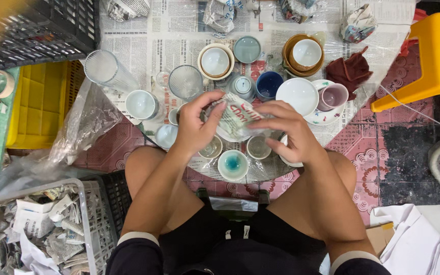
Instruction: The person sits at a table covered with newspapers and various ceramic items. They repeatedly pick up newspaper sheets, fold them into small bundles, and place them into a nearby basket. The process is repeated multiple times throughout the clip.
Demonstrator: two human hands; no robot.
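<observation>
Left hand [195, 127] and right hand [287, 131] hold a crumpled red-printed newspaper bundle [236, 118].

Seated on the floor, a person grips a newspaper-wrapped bundle [235, 119] with the left hand [195, 127] and the right hand [287, 133], fingers pinching the paper from both sides. Below the bundle sits a small cup with a teal centre [232, 164]. Bowls, cups and glasses crowd the newspaper sheet [143, 46] beyond. A white basket [90, 219] of crumpled paper stands at the left.
</observation>
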